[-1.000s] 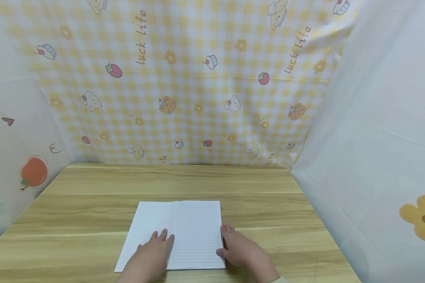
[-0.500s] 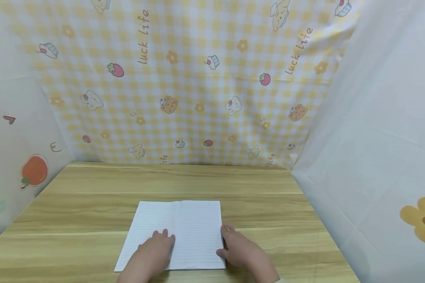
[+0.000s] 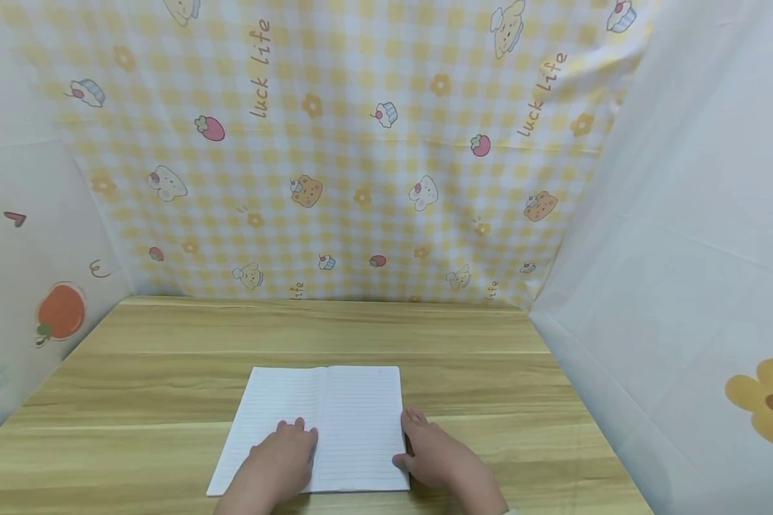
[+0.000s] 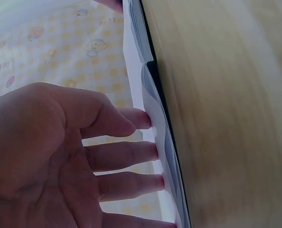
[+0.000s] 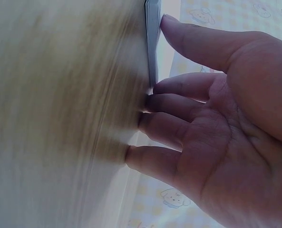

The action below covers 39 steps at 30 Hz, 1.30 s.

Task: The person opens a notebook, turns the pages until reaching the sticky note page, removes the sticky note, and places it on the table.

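A lined notebook (image 3: 361, 422) lies spread flat with white ruled pages facing up. My left hand (image 3: 275, 461) rests on its left page near the centre fold, and in the left wrist view the straight fingertips (image 4: 155, 151) press the paper. At the right edge is my right hand (image 3: 434, 450). Its thumb (image 5: 179, 35) touches the top of the page near the edge, as the right wrist view shows. The other fingers (image 5: 164, 124) reach down to the tabletop just beside the pages. Neither palm wraps around anything.
The notebook lies near the front of a wood-grain table (image 3: 489, 365). Behind the table hangs a yellow checked curtain (image 3: 335, 157) with cartoon prints. White sheets (image 3: 676, 214) close off the right and left sides.
The left hand's fingers have drawn slightly closer together and bent a little on the page. My right hand and the notebook stay in place.
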Motion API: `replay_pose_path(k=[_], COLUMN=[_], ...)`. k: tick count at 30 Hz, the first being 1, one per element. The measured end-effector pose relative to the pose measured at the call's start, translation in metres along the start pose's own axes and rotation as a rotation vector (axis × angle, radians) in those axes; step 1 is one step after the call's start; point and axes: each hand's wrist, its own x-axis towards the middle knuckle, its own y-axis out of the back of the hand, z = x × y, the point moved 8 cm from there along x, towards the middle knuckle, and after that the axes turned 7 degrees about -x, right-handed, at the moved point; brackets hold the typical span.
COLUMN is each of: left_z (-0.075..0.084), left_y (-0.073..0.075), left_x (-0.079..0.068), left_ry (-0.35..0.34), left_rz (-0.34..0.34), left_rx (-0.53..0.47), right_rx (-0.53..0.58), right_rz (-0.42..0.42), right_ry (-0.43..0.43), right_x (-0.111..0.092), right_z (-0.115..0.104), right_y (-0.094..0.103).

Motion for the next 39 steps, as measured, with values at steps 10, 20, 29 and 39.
replay_pose_path(k=[10,20,29,39], left_z=[0.002,0.001,0.003,0.005], left_y=[0.001,0.002,0.002,-0.004], left_x=[0.002,0.002,-0.002,-0.003], left_ry=[-0.006,-0.004,0.005,0.038], left_rz=[0.006,0.016,0.050,0.007], left_rx=[-0.007,-0.036,-0.030,-0.045], right_rx=[-0.008,-0.013,-0.028,-0.066], right_rz=[0.009,0.013,0.051,0.092], right_ry=[0.002,-0.004,-0.002,-0.001], right_x=[0.000,0.001,0.002,0.002], right_z=[0.000,-0.001,-0.003,-0.012], right_y=[0.000,0.000,-0.001,0.001])
